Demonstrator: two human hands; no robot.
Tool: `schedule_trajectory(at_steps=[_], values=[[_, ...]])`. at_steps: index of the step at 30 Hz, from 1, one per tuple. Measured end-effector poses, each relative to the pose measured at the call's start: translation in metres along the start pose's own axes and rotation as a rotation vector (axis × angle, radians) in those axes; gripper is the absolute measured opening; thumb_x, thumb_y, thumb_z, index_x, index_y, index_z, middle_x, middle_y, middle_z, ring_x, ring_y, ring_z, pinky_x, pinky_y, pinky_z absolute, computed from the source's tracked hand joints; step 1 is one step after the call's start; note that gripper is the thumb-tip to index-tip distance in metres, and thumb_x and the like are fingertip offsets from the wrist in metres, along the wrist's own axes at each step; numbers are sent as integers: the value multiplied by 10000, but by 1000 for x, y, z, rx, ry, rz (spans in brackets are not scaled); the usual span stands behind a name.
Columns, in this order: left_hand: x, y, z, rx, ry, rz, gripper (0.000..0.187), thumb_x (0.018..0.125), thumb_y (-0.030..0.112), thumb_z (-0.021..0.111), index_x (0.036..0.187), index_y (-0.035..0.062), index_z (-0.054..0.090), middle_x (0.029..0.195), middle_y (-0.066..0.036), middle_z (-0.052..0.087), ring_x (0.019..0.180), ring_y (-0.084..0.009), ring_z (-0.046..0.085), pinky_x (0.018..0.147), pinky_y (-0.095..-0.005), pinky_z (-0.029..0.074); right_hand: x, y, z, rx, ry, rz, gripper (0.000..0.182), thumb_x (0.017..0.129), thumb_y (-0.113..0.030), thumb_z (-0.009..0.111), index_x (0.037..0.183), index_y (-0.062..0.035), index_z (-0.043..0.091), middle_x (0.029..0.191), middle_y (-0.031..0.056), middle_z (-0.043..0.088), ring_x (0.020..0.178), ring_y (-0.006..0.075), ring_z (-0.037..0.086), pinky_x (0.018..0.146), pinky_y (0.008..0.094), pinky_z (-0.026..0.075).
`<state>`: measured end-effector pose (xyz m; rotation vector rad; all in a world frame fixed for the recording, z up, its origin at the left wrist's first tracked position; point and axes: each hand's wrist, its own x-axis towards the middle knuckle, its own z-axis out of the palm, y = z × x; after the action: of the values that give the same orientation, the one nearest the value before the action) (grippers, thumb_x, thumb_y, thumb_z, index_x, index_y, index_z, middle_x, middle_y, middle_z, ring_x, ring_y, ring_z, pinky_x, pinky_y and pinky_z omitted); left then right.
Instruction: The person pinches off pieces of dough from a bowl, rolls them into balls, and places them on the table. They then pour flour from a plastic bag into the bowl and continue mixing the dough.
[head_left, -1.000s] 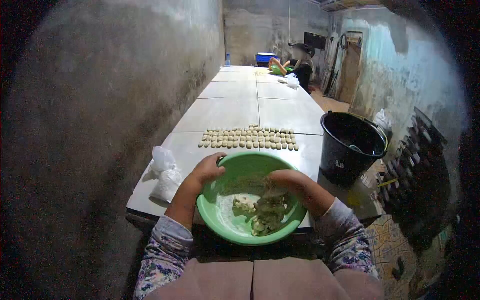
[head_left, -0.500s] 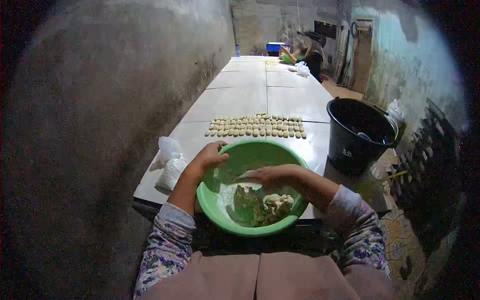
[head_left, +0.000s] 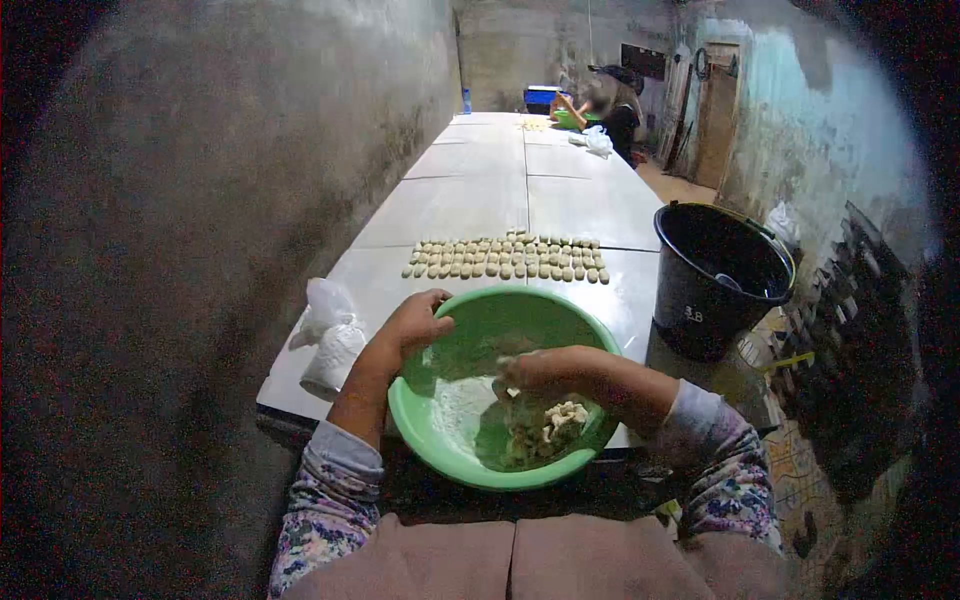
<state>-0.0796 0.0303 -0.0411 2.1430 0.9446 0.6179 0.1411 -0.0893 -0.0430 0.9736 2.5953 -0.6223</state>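
Observation:
A green plastic bowl [head_left: 450, 440] rests at the near edge of the long white table [head_left: 470, 205], tipped toward me. My left hand [head_left: 415, 325] grips the bowl's far left rim. My right hand [head_left: 545, 372] reaches into the bowl, fingers curled over a lump of pale dough [head_left: 560, 418] and touching it. Flour dusts the bowl's inside. Beyond the bowl, several small dough pieces [head_left: 505, 258] lie in neat rows on the table.
A knotted white plastic bag [head_left: 328, 338] lies left of the bowl. A black bucket [head_left: 715, 275] stands to the right of the table. At the far end another person [head_left: 615, 110] works beside a green bowl. A rough wall runs along the left.
My right hand has moved within the bowl, shifting the dough from the middle to the right side. My left hand has stayed on the rim. The view has swung slightly.

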Motion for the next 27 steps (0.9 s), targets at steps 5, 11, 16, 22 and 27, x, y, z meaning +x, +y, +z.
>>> schedule_trajectory(at_steps=[5, 11, 16, 22, 27], values=[[-3, 9, -1, -43, -8, 33, 419, 739, 81, 647, 1138, -21, 572, 1015, -155, 652, 909, -234, 624, 836, -350, 483, -24, -51, -11, 26, -24, 53, 492, 789, -233, 672, 1238, -122, 504, 1143, 182, 569, 940, 311, 601, 786, 481, 470], [-1, 3, 1, 119, -11, 49, 416, 769, 116, 616, 1165, 15, 537, 984, -204, 649, 869, -306, 648, 801, -384, 498, -9, -67, 2, 50, -82, 170, 387, 885, -218, 542, 1260, -125, 509, 1031, 195, 585, 894, 326, 612, 741, 439, 508], [-3, 9, -2, 155, -65, -61, 437, 769, 161, 627, 1163, 30, 492, 959, -214, 644, 881, -339, 642, 782, -425, 493, -29, -46, -21, 100, 523, 0, 411, 841, -149, 558, 1248, -129, 502, 1100, 218, 528, 891, 372, 611, 752, 450, 518], [-22, 32, -4, 383, -14, -167, 451, 812, 211, 596, 1197, 36, 440, 1015, -252, 611, 925, -399, 613, 825, -464, 473, -64, -58, 12, -104, 166, 177, 356, 837, -72, 549, 1192, -82, 530, 1101, 212, 520, 957, 399, 587, 800, 457, 524], [-20, 33, -4, 402, -61, -181, 422, 819, 177, 595, 1181, 24, 438, 981, -234, 625, 924, -384, 616, 829, -460, 471, -30, -35, 42, 150, 68, 139, 315, 904, -239, 478, 1168, -72, 519, 967, 223, 595, 923, 358, 621, 781, 462, 520]])
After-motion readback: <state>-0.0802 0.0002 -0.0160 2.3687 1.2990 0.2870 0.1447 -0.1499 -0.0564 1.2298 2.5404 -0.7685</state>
